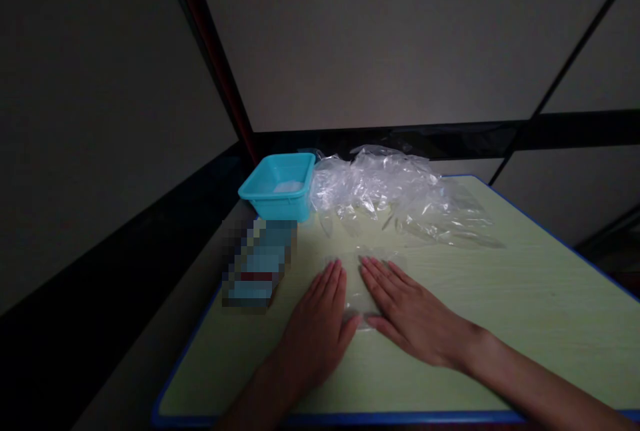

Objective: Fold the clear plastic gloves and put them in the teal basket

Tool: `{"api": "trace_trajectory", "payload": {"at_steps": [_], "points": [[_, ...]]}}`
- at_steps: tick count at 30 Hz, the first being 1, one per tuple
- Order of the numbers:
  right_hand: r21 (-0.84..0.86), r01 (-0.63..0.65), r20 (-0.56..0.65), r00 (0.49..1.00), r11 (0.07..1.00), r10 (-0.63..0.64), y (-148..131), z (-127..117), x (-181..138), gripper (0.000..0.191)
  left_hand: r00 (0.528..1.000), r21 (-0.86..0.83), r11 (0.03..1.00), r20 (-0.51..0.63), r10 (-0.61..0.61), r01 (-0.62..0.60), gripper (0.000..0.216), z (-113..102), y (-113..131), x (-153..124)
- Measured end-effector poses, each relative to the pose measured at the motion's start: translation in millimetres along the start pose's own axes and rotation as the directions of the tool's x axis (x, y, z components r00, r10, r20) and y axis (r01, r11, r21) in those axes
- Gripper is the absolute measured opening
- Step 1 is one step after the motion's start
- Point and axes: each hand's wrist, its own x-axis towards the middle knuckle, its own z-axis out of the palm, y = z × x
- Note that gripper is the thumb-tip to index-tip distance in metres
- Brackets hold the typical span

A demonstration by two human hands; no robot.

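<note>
Both hands lie flat on a clear plastic bag spread on the light-green table. My left hand rests on the bag's left side, fingers stretched forward and the thumb toward the middle. On the right side, my right hand presses down with its fingers angled forward and left. A strip of the film shows between the two hands; much of the rest is hidden under them. Neither hand grips anything.
A turquoise plastic basin with something whitish inside stands at the back left. Beside it lies a heap of crumpled clear plastic bags. A blurred-out flat object is near the left edge. Walls rise behind and left of the table.
</note>
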Motion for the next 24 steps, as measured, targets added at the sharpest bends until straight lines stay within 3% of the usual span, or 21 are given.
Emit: {"api": "trace_trajectory", "payload": {"at_steps": [6,15,19,24], "points": [[-0.006,0.010,0.066,0.998,1.000,-0.009,12.5,-0.4,-17.9,0.068,0.997,0.047,0.998,0.074,0.037,-0.041,0.064,-5.8,-6.5,-4.5],[-0.027,0.001,-0.012,1.000,1.000,-0.001,14.5,1.0,-22.3,0.076,0.998,0.014,0.998,0.024,0.062,-0.062,0.074,-5.2,-12.0,-4.2],[-0.016,-0.032,-0.026,0.999,0.999,0.031,12.2,-3.4,-27.7,0.075,0.994,-0.022,0.994,0.008,0.109,-0.108,0.077,-11.1,-8.5,-16.9],[0.002,-0.052,0.040,0.998,0.999,0.051,-1.5,-13.0,-49.4,0.079,0.978,-0.086,0.977,0.056,0.200,-0.195,0.093,-14.1,1.4,-35.4]]}}
